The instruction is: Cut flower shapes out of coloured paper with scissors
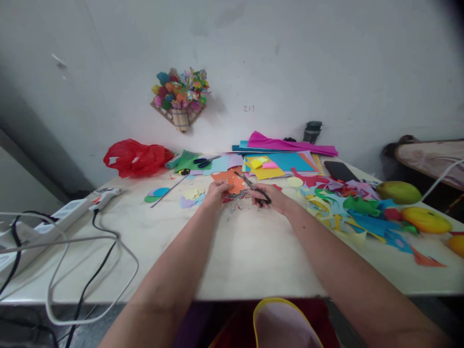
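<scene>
Near the centre of the frame, the left hand's (pixel 216 194) fingertips blurred against the orange paper (pixel 235 181), so whether they pinched it could not be told. The right hand (pixel 274 197) hid part of the scissors (pixel 247 180), and the scraps (pixel 235 199) between were too small and smeared to tell apart. The bottom edge cut off both forearms (pixel 174 270) and a yellow-rimmed cloth (pixel 284 326). At the left edge, the power strip (pixel 68 212) ran out of view; at the right edge, one fruit (pixel 457 245) was cut. Right of centre, a black thing (pixel 290 139) behind a pink sheet (pixel 275 141) showed too little to name.
</scene>
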Motion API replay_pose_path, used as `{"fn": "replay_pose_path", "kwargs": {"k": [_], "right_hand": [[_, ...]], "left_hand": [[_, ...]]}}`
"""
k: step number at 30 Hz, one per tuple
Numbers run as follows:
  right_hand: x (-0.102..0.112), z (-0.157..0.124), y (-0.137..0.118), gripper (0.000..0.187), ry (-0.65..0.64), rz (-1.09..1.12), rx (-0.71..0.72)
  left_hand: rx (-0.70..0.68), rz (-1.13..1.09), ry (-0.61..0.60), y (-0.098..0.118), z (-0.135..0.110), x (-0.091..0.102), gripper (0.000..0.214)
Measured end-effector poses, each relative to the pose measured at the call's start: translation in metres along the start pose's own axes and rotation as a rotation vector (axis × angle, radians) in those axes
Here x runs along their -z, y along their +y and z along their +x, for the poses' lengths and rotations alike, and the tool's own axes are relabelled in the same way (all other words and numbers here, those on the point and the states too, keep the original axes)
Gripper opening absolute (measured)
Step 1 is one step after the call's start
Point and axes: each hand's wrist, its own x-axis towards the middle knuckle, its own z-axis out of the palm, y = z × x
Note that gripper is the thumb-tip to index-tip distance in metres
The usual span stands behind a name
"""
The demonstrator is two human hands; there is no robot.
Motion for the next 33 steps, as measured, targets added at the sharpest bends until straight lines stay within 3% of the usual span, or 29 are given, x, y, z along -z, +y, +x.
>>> {"fn": "replay_pose_path", "kwargs": {"k": [12, 33], "right_hand": [[0.0016, -0.0024, -0.0024, 0.022, -0.096, -0.14, -0.024], [0.0014, -0.0025, -0.0023, 0.03, -0.08, -0.148, -0.05]], "left_hand": [[0.037, -0.006, 0.036, -0.0012, 0.0009, 0.0005, 0.029], [0.064, -0.035, 0.021, 0.0014, -0.0011, -0.0015, 0.03]]}}
